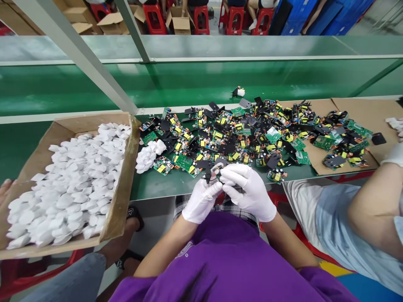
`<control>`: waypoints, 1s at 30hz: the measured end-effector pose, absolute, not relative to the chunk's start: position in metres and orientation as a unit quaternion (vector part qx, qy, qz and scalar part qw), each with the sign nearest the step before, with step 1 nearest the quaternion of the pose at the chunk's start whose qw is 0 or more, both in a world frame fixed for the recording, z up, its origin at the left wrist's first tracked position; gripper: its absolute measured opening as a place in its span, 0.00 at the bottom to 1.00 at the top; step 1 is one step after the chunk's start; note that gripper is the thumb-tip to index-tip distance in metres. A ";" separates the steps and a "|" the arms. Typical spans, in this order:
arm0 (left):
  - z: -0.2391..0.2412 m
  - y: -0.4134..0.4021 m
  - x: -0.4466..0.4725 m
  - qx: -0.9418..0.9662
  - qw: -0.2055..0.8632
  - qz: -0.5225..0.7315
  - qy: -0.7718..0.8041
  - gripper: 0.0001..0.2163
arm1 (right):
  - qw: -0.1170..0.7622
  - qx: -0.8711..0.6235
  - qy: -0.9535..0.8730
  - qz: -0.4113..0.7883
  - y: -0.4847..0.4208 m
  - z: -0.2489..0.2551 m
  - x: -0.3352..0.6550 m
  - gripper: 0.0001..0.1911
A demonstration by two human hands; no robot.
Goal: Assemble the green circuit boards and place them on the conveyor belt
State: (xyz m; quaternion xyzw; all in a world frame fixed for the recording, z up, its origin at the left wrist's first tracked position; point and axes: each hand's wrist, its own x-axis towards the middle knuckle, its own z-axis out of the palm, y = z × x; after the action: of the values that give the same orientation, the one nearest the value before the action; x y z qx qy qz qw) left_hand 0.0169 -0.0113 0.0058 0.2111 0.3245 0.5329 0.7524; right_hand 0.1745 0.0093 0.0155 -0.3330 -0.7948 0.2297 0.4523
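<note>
In white gloves, both my hands meet at the table's near edge in the head view. My left hand (203, 199) is closed around a small circuit board (217, 170) with a black plug part, partly hidden by the fingers. The fingers of my right hand (250, 191) pinch the same board from the other side; whether they also hold a small white piece I cannot make out. Just beyond them spreads a heap of circuit boards (217, 136) with yellow, black and orange parts. A small pile of white pieces (147, 157) lies left of my hands.
A cardboard tray (135, 134) full of white pieces stands at the left. One board with a white piece (239, 92) lies on the green belt (189, 84) behind the heap. Flat cardboard (324, 161) lies under the boards at right. People sit on both sides, close to me.
</note>
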 end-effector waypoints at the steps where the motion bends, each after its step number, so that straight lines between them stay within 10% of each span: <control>1: 0.005 -0.011 0.017 0.220 0.739 0.543 0.334 0.27 | 0.452 -0.328 -0.792 0.245 0.008 0.014 0.174 0.23; 11: 0.006 -0.012 0.014 0.283 0.657 0.544 0.438 0.35 | 0.514 -0.381 -0.605 0.474 -0.001 0.011 0.159 0.03; 23: 0.015 -0.010 0.006 0.259 0.737 0.509 0.360 0.17 | 0.508 -0.304 -0.658 0.464 0.008 -0.001 0.166 0.18; 30: 0.008 -0.008 0.007 0.255 0.710 0.535 0.381 0.30 | 0.521 -0.331 -0.650 0.442 0.003 -0.002 0.159 0.12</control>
State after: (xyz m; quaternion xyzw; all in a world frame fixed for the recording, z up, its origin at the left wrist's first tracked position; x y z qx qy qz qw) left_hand 0.0065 -0.0082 0.0076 0.2546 0.3807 0.5348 0.7101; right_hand 0.1589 0.0031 -0.0015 -0.3310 -0.6503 0.4423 0.5214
